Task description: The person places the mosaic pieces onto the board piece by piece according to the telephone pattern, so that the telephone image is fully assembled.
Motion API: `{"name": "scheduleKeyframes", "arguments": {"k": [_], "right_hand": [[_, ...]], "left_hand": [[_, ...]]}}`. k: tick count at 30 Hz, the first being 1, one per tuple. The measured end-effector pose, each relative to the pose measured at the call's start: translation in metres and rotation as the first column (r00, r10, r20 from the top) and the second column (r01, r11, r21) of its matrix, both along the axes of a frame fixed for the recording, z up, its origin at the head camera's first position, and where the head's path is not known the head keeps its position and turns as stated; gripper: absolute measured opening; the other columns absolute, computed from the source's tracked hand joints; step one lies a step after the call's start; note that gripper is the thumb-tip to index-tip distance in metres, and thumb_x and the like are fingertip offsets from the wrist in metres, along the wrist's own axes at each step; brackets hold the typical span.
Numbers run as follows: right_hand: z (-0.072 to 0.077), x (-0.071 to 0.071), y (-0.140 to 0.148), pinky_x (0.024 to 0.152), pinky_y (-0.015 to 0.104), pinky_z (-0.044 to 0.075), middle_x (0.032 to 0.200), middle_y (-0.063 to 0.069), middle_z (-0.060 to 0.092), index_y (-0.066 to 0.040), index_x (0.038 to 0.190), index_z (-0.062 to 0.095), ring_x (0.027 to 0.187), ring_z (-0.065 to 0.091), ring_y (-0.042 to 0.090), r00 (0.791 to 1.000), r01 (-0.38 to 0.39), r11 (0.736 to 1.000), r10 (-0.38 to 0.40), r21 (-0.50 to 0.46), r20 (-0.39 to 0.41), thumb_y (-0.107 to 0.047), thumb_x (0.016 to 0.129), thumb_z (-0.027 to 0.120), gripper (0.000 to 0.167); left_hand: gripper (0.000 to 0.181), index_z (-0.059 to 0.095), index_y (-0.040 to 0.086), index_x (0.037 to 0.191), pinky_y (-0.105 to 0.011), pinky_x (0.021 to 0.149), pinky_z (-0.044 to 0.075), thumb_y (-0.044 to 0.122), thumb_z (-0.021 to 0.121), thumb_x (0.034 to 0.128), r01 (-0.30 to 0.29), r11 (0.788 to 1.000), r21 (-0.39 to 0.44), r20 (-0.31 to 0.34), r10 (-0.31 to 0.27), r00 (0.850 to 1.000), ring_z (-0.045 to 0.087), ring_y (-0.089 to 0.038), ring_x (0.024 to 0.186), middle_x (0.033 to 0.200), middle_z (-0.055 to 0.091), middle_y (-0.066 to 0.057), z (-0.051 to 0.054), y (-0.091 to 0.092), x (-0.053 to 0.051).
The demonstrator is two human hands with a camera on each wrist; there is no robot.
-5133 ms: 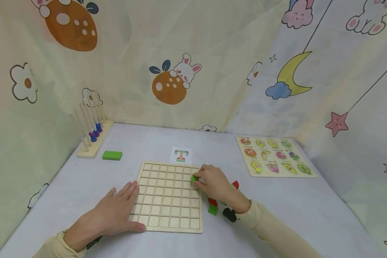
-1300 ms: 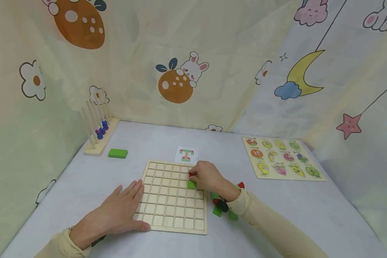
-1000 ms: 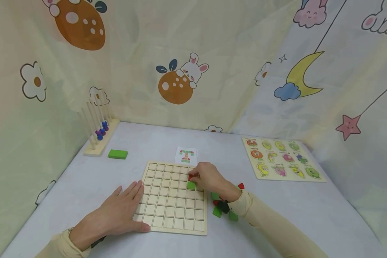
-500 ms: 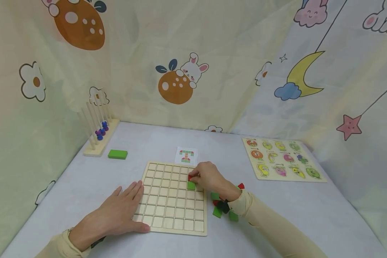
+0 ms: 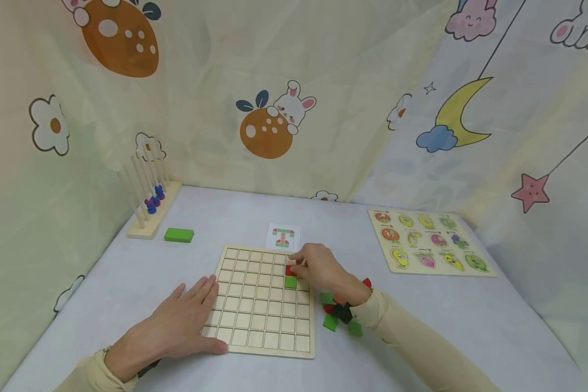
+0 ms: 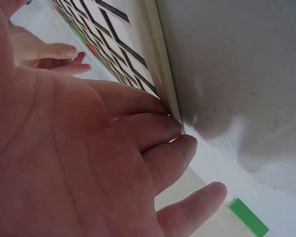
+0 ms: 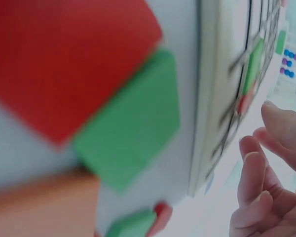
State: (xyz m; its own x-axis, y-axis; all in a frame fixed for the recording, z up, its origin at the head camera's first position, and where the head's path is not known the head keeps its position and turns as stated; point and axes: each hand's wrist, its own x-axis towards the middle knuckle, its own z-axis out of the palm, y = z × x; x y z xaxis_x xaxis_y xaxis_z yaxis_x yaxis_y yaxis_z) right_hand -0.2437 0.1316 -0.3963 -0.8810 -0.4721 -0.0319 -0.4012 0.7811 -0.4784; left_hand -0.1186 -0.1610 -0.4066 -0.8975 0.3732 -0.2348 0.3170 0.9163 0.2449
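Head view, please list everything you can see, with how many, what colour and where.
Grid board: 1, pale wood, table centre
Green tile: 1, green, on grid board
Red tile: 1, red, just beyond green tile
Loose tiles: several, red, green, orange, right of grid board, partly hidden
Card: 1, white, red-and-green pattern, behind grid board
Block: 1, green, left of card
Peg stand: 1, pale wood, far left
Beads: several, blue and purple, on peg stand
Fruit board: 1, pale wood, colourful fruit, right
Table: 1, white, underneath
Backdrop: cream, cartoon prints, behind
Sleeves: 2, beige, forearms
Left hand: 1, bare, grid board's left edge
Right hand: 1, bare, by red tile
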Motion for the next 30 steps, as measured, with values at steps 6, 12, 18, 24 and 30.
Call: {"name": "scheduleKeyframes", "arguments": {"k": [6,12,18,24,30], "right_hand": [[0.011,0.000,0.023,0.060,0.024,0.048,0.096,0.004,0.073,-0.008,0.119,0.078,0.072,0.058,0.011,0.995,0.076,0.997,-0.075,0.025,-0.059,-0.012,0.095,0.073,0.025],[0.008,0.000,0.058,0.062,0.024,0.048,0.102,0.006,0.072,-0.007,0.121,0.076,0.078,0.058,0.015,0.984,0.177,0.982,-0.177,0.069,-0.015,-0.019,0.095,0.073,0.029],[0.002,0.003,0.078,0.068,0.027,0.052,0.105,0.008,0.074,-0.007,0.120,0.077,0.083,0.060,0.017,0.971,0.224,0.969,-0.231,0.102,0.062,-0.025,0.088,0.081,0.037],[-0.003,0.009,0.083,0.072,0.026,0.054,0.106,0.004,0.075,-0.008,0.113,0.079,0.087,0.061,0.015,0.960,0.246,0.960,-0.260,0.133,0.105,-0.028,0.082,0.086,0.038],[-0.009,0.011,0.082,0.064,0.023,0.050,0.101,0.003,0.072,-0.006,0.115,0.079,0.080,0.058,0.013,0.977,0.189,0.974,-0.199,0.123,0.074,-0.016,0.086,0.083,0.031]], "left_hand": [[0.130,0.031,-0.010,0.156,-0.075,0.117,0.022,0.084,0.066,0.0733,0.008,1.000,0.023,0.010,-0.009,1.000,0.027,-0.046,0.155,0.167,0.025,-0.027,0.000,0.000,0.001],[0.130,0.030,-0.010,0.156,-0.075,0.117,0.022,0.084,0.067,0.0732,0.004,1.000,0.019,0.013,-0.005,1.000,0.026,-0.046,0.155,0.167,0.024,-0.027,0.000,0.000,0.000],[0.130,0.031,-0.011,0.156,-0.075,0.117,0.022,0.084,0.067,0.0729,0.003,1.000,0.008,0.007,-0.003,1.000,0.026,-0.046,0.155,0.167,0.025,-0.027,0.001,0.000,0.000],[0.130,0.031,-0.011,0.155,-0.075,0.117,0.023,0.083,0.067,0.0725,0.001,1.000,0.005,0.009,-0.001,1.000,0.026,-0.046,0.155,0.167,0.025,-0.028,0.001,0.001,0.000],[0.131,0.032,-0.010,0.155,-0.075,0.117,0.022,0.083,0.068,0.0718,-0.007,1.000,-0.002,0.016,0.007,1.000,0.026,-0.046,0.155,0.167,0.025,-0.027,0.002,0.002,0.000]]}}
